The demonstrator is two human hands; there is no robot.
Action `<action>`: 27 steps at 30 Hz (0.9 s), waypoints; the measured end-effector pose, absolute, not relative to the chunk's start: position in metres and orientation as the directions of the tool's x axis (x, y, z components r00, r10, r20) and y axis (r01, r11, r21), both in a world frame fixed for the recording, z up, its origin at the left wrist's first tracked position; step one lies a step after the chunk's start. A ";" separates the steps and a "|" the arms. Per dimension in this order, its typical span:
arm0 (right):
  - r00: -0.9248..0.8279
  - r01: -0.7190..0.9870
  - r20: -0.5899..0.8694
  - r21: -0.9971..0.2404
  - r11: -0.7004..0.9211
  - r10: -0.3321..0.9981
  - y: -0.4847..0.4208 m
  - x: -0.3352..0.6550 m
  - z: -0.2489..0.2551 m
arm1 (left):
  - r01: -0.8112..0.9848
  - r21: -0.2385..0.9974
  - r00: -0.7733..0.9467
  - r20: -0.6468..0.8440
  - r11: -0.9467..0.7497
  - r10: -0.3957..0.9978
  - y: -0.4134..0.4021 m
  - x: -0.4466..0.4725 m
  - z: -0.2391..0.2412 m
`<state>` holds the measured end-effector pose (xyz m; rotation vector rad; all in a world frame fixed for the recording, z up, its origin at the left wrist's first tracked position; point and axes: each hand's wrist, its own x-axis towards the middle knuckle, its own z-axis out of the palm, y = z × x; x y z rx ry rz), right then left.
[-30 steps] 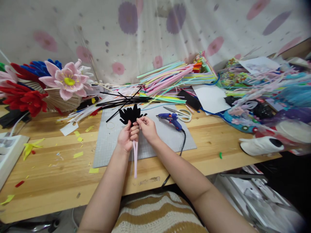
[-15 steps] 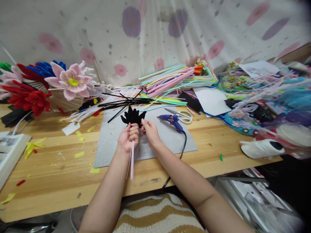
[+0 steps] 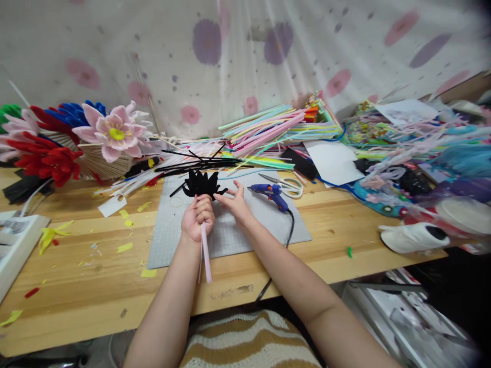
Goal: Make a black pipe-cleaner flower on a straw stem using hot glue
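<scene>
My left hand is closed round the pale pink stem of a black pipe-cleaner flower, holding it upright over the grey cutting mat. The stem hangs down past my wrist. My right hand is beside the flower head with its fingers spread, the fingertips close to the black petals and nothing in its grasp. A blue glue gun lies on the mat just right of that hand.
Scissors lie beyond the glue gun. Loose black pipe cleaners and a heap of pastel ones sit behind the mat. Finished pink, red and blue flowers stand at the left. Clutter and a white shoe fill the right.
My right hand has let go of the flower base and spread its fingers. The left hand has shifted the flower slightly left and away from me.
</scene>
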<state>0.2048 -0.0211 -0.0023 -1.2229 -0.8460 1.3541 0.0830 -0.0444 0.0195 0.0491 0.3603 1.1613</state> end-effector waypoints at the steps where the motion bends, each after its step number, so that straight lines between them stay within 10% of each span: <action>1: 0.122 -0.184 -0.128 -0.977 -0.105 0.984 -0.018 0.208 -0.004 | -0.883 0.227 0.353 -0.257 0.412 0.900 -0.045 0.082 0.019; 12: 0.111 0.335 0.412 -0.872 0.356 0.904 -0.024 0.219 0.024 | -0.843 0.278 0.360 -0.341 0.459 0.868 -0.039 0.084 0.016; 18: -0.082 0.555 0.413 -0.737 0.385 0.907 -0.023 0.204 0.026 | -0.802 0.400 0.284 -0.396 0.443 0.873 -0.037 0.094 0.015; 22: 0.045 0.458 0.271 -0.861 0.221 0.962 -0.017 0.193 0.016 | -0.810 0.403 0.274 -0.381 0.425 0.883 -0.037 0.096 0.017; 27: 0.163 -0.064 -0.098 -0.994 -0.089 0.982 -0.018 0.181 0.004 | -0.841 0.320 0.343 -0.305 0.435 0.888 -0.038 0.096 0.015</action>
